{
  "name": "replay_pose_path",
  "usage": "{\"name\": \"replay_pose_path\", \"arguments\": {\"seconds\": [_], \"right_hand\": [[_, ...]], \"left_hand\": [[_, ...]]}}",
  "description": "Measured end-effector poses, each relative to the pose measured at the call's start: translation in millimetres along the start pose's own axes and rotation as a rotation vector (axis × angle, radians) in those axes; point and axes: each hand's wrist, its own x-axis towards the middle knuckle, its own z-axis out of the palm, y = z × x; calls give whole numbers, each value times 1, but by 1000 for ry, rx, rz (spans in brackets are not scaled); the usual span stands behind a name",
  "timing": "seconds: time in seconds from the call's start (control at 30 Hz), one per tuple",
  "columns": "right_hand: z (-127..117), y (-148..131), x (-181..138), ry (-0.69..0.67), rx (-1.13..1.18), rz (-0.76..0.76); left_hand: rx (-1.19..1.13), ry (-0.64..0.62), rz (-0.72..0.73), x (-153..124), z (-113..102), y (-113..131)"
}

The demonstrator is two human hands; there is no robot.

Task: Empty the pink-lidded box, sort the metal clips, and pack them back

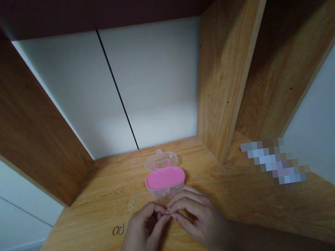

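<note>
Your 2 hands, left hand [142, 231] and right hand [195, 218], meet fingertip to fingertip on the desk [257, 213]; the box [165, 182] sits just behind them, small rings [119, 230] lie left.

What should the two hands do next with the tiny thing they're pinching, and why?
Probably lift it forward toward the small clear plastic box with the pink insert. The left hand and right hand meet fingertip to fingertip on something too small to identify, the box sits open just beyond them, and thin metal rings lie loose on the wooden desk to the left.
</note>
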Motion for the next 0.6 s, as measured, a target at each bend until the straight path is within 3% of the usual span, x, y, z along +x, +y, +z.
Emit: {"name": "replay_pose_path", "arguments": {"seconds": [0.27,0.47,0.6], "right_hand": [[0,2,4,66,-1,-87],[0,5,1,38,10,-53],[-2,5,2,103,13,-38]], "left_hand": [[-399,19,-145,5,0,2],[-318,50,-67,1,-4,2],[-258,96,-31,2,-8,2]]}}
